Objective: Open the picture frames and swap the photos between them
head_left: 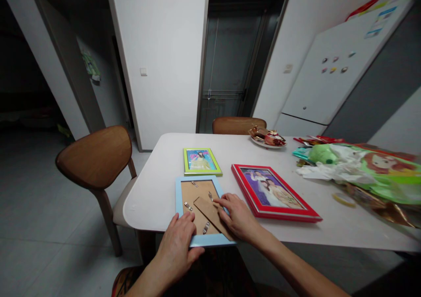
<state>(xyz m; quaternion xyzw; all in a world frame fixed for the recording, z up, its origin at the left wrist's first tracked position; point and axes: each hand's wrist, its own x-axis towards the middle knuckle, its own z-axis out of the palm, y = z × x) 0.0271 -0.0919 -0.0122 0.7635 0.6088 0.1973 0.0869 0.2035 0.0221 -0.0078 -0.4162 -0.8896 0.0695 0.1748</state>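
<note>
A light blue picture frame (213, 240) lies face down at the table's near edge, its brown backing board (197, 192) showing. Several small metal turn clips (206, 228) sit around the board, and a brown easel stand (210, 216) slants across it. My left hand (179, 240) grips the lower left corner, fingers on top and thumb at the front edge. Over the right edge, my right hand (238, 216) has its fingers bent, with the index fingertip at the right-hand clip (211, 196). Its thumb is partly hidden near the stand.
A green picture frame (201, 172) lies beyond the blue one; red picture frames (279, 212), apparently stacked, lie right. Farther right are a roll of tape (344, 199), green packaging (388, 174) and white crumpled plastic (332, 171). A plate (269, 144) stands at the back. Wooden chairs (95, 157) flank the table (148, 192).
</note>
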